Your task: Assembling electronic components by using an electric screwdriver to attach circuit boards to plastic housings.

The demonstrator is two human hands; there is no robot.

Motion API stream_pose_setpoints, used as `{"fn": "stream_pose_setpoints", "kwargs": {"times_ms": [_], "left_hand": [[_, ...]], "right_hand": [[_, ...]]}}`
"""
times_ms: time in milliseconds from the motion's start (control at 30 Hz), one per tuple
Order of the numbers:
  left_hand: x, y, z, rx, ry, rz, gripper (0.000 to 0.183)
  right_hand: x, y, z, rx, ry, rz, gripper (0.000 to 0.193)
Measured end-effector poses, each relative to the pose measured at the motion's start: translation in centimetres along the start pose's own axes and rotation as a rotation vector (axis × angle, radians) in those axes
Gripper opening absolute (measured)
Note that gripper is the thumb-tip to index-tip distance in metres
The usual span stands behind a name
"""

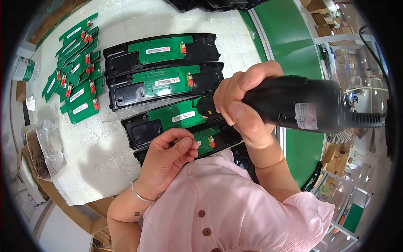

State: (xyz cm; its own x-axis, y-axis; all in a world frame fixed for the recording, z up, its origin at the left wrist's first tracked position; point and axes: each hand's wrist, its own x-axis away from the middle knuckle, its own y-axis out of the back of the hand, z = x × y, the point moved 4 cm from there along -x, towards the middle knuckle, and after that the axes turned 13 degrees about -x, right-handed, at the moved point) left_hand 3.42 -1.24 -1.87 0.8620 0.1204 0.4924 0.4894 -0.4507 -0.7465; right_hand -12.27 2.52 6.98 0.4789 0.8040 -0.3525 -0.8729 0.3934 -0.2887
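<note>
My right hand [247, 103] is wrapped around a black electric screwdriver [281, 101], held sideways with its cord running off to the right. The tool's nose [205, 107] is over the right end of a green circuit board [170, 116] in the third black plastic panel [140, 133]; its tip is hidden. Just below that board, my left hand [170, 155] is closed with thumb and fingertips together, and whatever it may pinch is too small to name. Partly behind this hand lies a fourth panel with a green board [205, 138]. Farther away, two more black panels [117, 56] each carry a green board [166, 49].
Several loose green boards [75, 94] with red-and-white connectors are piled at the left of the white foam-like work surface [100, 155]. A clear plastic bag [48, 147] lies at the left edge. Black parts [214, 3] sit at the far edge, and a green surface [289, 42] runs along the right.
</note>
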Motion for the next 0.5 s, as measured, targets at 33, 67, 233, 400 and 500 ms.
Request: {"fn": "stream_pose_setpoints", "kwargs": {"times_ms": [33, 67, 233, 400, 500], "left_hand": [[0.0, 0.1, 0.0, 0.006, -0.001, -0.002, 0.015], [-0.1, 0.2, 0.0, 0.051, 0.007, 0.007, 0.015], [-0.5, 0.3, 0.1, 0.100, 0.002, -0.005, 0.014], [-0.9, 0.3, 0.6, 0.102, 0.011, -0.032, 0.013], [-1.1, 0.3, 0.8, 0.147, 0.005, -0.005, 0.013]], "right_hand": [[-0.1, 0.0, 0.0, 0.017, 0.003, 0.009, 0.029], [-0.3, 0.0, -0.2, 0.018, -0.002, 0.010, 0.029], [-0.5, -0.2, -0.6, 0.076, -0.058, 0.079, 0.027], [-0.5, -0.3, -0.6, 0.118, -0.062, 0.115, 0.027], [-0.6, -0.7, 0.0, 0.064, -0.026, 0.123, 0.028]]}}
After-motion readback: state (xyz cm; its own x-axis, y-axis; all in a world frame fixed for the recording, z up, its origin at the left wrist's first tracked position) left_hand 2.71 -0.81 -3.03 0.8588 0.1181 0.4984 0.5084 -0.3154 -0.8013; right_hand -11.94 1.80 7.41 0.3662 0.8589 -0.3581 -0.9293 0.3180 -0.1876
